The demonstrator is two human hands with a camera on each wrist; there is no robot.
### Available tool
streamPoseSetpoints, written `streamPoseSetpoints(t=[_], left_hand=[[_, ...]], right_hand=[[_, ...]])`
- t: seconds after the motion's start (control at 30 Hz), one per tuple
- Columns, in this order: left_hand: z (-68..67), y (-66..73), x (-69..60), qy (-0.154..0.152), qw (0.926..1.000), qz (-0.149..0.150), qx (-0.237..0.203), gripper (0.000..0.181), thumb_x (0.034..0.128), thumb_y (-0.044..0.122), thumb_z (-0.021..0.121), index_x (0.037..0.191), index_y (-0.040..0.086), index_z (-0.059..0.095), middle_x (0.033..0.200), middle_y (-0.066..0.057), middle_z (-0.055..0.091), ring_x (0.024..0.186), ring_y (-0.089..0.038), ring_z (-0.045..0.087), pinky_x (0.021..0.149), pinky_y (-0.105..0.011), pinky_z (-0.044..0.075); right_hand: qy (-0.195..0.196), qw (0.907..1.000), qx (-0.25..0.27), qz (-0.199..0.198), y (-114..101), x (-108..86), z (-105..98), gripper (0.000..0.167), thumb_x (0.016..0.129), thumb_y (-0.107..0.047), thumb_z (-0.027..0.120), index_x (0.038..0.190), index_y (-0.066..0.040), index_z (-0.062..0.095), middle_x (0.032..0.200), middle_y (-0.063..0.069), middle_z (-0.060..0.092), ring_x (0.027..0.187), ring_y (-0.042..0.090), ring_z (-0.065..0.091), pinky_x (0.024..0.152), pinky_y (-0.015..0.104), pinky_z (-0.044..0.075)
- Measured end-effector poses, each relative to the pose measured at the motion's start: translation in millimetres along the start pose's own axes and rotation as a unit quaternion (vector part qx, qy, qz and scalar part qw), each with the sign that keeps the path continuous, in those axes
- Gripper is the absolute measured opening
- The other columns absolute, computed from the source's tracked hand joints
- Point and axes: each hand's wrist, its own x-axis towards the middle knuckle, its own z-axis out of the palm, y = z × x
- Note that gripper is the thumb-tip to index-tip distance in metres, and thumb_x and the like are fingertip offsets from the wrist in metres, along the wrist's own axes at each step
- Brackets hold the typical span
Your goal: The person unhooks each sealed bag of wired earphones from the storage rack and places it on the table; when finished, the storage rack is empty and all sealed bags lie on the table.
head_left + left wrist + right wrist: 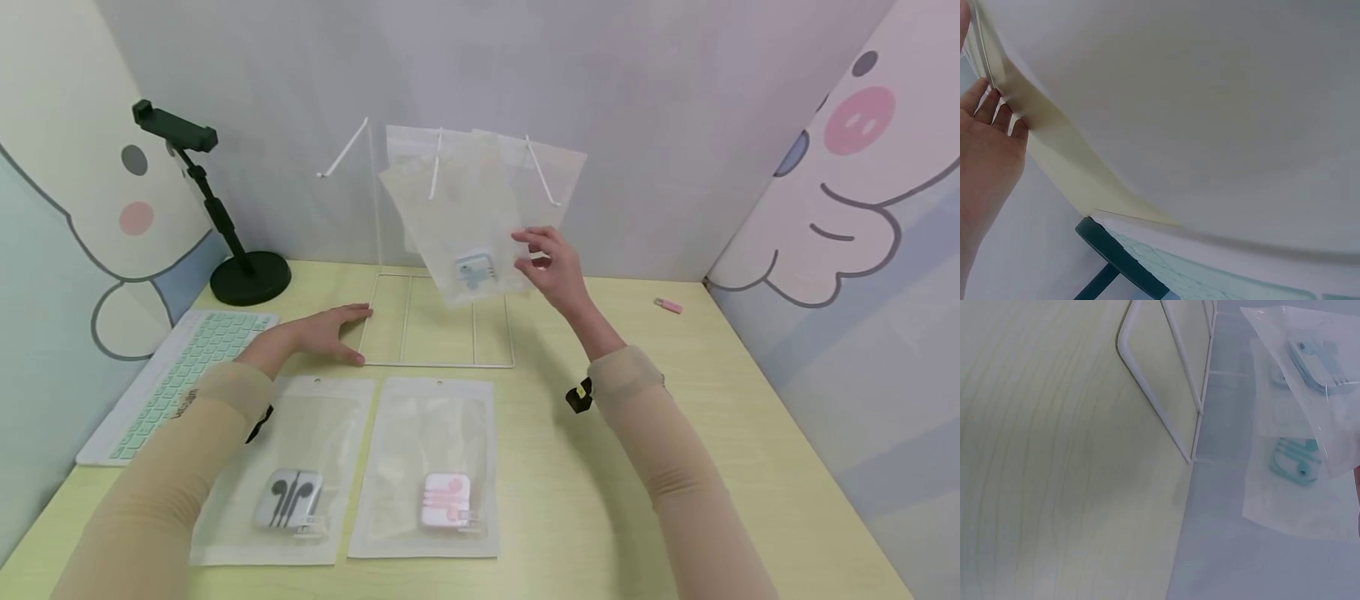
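My right hand pinches the edge of a clear plastic bag holding blue earphones in a case. That bag slants in front of other bags on a white wire rack with hooks. In the right wrist view a bag with teal earphones hangs behind; only a sliver of the hand shows at the edge. My left hand, fingers spread, touches the left side of the rack's base; the left wrist view shows its fingertips at the wire. Nearer me lie bags with black earphones and pink earphones.
A white keyboard with green keys lies at the left, beyond my left forearm. Behind it stands a black phone stand. A small pink USB stick is at the back right. Walls with cartoon pictures enclose the table.
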Motion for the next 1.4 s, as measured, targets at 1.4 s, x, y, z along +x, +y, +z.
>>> streamPoseSetpoints(t=[1.4], left_hand=[[13.9, 7.5, -11.6, 0.064, 0.9937, 0.003, 0.092, 0.094, 0.0843, 0.056, 0.061, 0.148, -0.002, 0.024, 0.153, -0.024, 0.020, 0.139, -0.044, 0.018, 0.111, -0.057, 0.017]], right_hand=[[-0.101, 0.9711, -0.166, -0.138, -14.8, -1.6, -54.6, 0.075, 0.072, 0.006, 0.077, 0.139, -0.007, 0.046, 0.132, 0.016, 0.049, 0.115, 0.029, 0.051, 0.086, 0.048, 0.050]])
